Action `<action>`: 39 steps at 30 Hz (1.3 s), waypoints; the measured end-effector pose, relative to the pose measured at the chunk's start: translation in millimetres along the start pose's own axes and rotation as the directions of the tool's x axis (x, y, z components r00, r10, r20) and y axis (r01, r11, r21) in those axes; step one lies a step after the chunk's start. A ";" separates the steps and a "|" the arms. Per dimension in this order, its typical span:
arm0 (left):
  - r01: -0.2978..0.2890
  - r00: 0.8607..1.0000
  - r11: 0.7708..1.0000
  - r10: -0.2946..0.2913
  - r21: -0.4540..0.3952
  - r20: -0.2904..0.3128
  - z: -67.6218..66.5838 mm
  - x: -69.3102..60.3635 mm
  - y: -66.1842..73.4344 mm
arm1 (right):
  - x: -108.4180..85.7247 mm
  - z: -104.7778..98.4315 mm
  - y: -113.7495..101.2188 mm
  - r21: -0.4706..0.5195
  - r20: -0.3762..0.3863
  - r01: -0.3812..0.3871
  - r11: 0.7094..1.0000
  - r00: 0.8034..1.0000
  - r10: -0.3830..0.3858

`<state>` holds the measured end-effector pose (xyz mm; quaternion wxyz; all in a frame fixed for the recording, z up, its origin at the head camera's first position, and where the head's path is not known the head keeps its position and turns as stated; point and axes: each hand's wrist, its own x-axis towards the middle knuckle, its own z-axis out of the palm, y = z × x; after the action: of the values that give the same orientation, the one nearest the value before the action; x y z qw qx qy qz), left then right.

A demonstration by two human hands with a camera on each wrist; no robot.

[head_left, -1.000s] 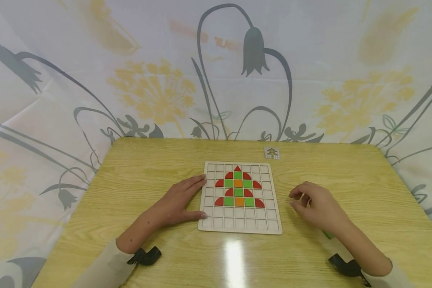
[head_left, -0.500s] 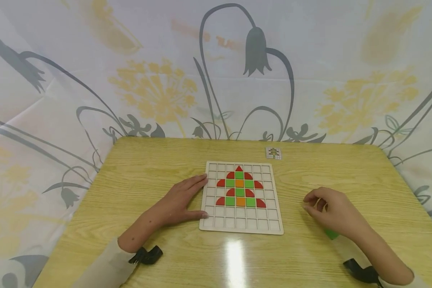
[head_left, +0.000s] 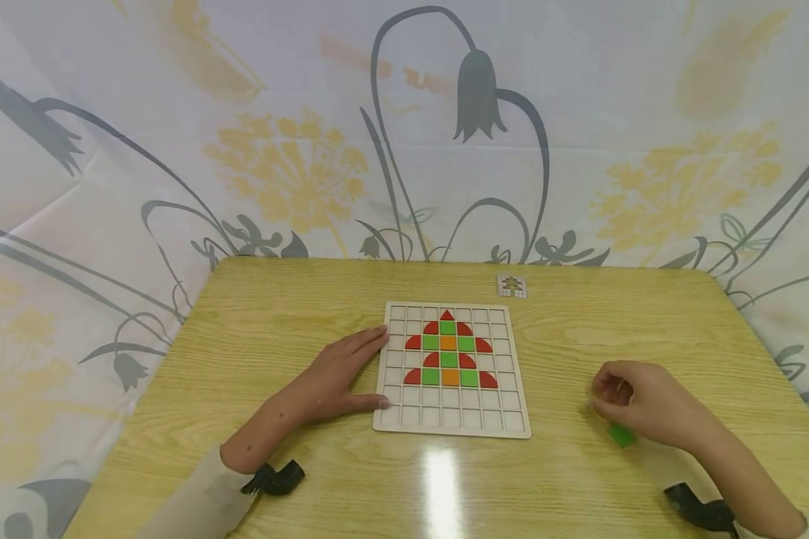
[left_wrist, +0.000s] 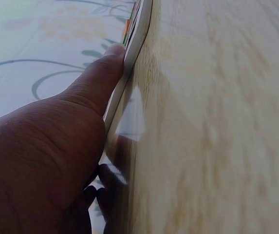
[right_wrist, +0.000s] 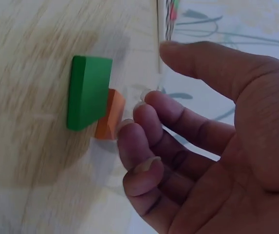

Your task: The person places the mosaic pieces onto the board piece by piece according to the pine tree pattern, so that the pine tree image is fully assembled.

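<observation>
My left hand (head_left: pixel 333 378) lies beside the pale grid board (head_left: pixel 418 416), its straight fingers and thumb touching the board's left edge. Red, green and orange tiles form a tree shape in the board's cells. To the right of the board, my right hand (head_left: pixel 654 400) hovers over the table with loosely curved fingers and nothing in its grasp. Just below it in the head view is a green block (head_left: pixel 622 436). The right wrist view has the green block (right_wrist: pixel 88 92) close to an orange block (right_wrist: pixel 111 114), both a little apart from the fingertips.
Behind the board a small picture card (head_left: pixel 511 286) with a tree pattern lies on the wooden table (head_left: pixel 297 299). A flower-printed cloth (head_left: pixel 297 187) hangs along the table's far edge. Black wrist-camera mounts (head_left: pixel 279 479) sit below both wrists.
My right hand has moved right and toward me, away from the board, uncovering more of the green block. My left hand and the board hold still.
</observation>
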<state>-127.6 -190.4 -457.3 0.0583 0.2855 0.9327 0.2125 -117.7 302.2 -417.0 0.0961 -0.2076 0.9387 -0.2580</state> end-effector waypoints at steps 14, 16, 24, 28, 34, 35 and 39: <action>-0.001 1.000 1.000 0.001 -0.002 -0.003 2.6 -0.9 -3.2 | 0.1 -0.5 0.6 -0.019 0.035 0.063 0.998 0.997 -0.063; -0.002 1.000 1.000 0.002 -0.005 -0.002 2.9 -0.9 -3.4 | 0.4 0.9 -0.6 -0.022 0.022 0.062 0.998 0.998 -0.062; -0.043 0.999 0.999 0.044 0.014 -0.033 2.2 -0.3 -3.1 | -5.4 -6.9 0.9 -0.082 0.091 0.035 0.996 0.996 -0.027; -0.029 0.999 0.999 0.029 0.017 -0.017 1.7 0.1 -2.9 | -10.7 -12.8 4.2 -0.076 0.170 -0.004 0.997 0.985 0.017; -0.012 1.000 1.000 0.012 0.013 0.001 1.4 0.2 -2.5 | -11.1 -11.7 6.5 -0.044 0.208 -0.032 0.998 0.977 0.041; -0.010 1.000 1.000 0.010 0.012 0.001 1.2 0.1 -2.2 | -10.6 -10.9 6.5 -0.046 0.205 -0.037 0.998 0.978 0.046; -0.005 1.000 1.000 0.005 0.008 0.002 0.6 -0.2 -1.4 | -9.9 -8.7 7.2 -0.058 0.185 -0.051 0.997 0.981 0.061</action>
<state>-127.9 -191.3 -458.4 0.0575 0.2885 0.9327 0.2085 -113.8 316.0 -412.7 0.1854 -0.2067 0.9375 -0.2097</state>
